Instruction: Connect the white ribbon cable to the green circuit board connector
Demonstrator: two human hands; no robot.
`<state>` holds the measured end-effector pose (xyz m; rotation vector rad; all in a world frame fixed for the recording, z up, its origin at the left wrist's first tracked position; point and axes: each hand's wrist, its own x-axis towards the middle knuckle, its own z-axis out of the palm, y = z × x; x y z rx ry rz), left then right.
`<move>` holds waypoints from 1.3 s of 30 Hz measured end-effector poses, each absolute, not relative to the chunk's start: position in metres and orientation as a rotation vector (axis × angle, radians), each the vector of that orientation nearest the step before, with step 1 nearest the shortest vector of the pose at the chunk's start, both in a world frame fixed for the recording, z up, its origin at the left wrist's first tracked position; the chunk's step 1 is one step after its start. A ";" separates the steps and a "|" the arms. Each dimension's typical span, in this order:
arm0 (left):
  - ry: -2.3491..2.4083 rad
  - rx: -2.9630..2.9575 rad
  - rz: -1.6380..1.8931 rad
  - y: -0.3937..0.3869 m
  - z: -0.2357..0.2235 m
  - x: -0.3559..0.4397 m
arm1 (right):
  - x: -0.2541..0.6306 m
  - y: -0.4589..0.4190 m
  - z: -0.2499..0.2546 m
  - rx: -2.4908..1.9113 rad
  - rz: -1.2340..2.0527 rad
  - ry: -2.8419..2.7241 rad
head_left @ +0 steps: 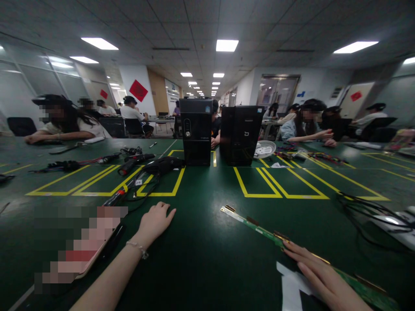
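Observation:
My left hand rests palm down on the green table, holding nothing, with its thumb apart from slightly bent fingers. To its left lie a black cable with a small white tag and a pixelated flat object. A long, narrow green circuit board with gold-edged strips runs diagonally across the right side. My right hand lies over the board, its fingers stretched out and touching it. White paper-like pieces are beside and partly under that hand.
Two black computer towers stand at the table's middle. Tools and cables lie at the left. A white basket, colored wires and black cables are at the right. Several people sit around the room.

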<state>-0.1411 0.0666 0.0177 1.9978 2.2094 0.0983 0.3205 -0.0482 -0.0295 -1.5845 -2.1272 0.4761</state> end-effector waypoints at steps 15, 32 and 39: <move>2.224 2.001 0.090 0.068 0.015 -0.142 | 0.345 -0.066 -0.043 -1.738 0.232 -2.044; 2.237 2.019 0.083 0.065 0.019 -0.139 | 0.353 -0.070 -0.084 -1.929 0.043 -1.983; 2.225 1.982 0.061 0.062 0.025 -0.136 | 0.376 -0.075 -0.093 -1.905 0.052 -1.980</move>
